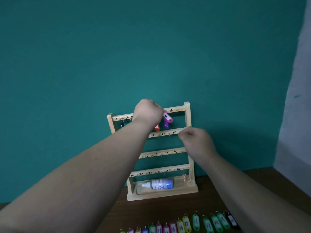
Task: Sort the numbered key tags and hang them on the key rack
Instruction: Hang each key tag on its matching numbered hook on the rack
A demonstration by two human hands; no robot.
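Note:
The wooden key rack (187,115) stands on the table against the teal wall, its hooks numbered by hand. My left hand (148,112) is at the top rail with fingers curled, just left of the ring of a pink tag marked 5 (167,117), which hangs tilted. Whether the fingers pinch that ring is hidden. A purple tag (166,123) and a red tag (157,127) hang beside it, and a dark tag (122,124) hangs at hook 1. My right hand (196,142) grips the right end of the second rail. An orange tag (184,179) hangs under 24.
A white spray bottle (159,184) lies in the rack's base tray. Along the near edge of the brown table (168,209) lies a row of several numbered tags (196,221), pink, yellow, green and black. A pale wall stands at the right.

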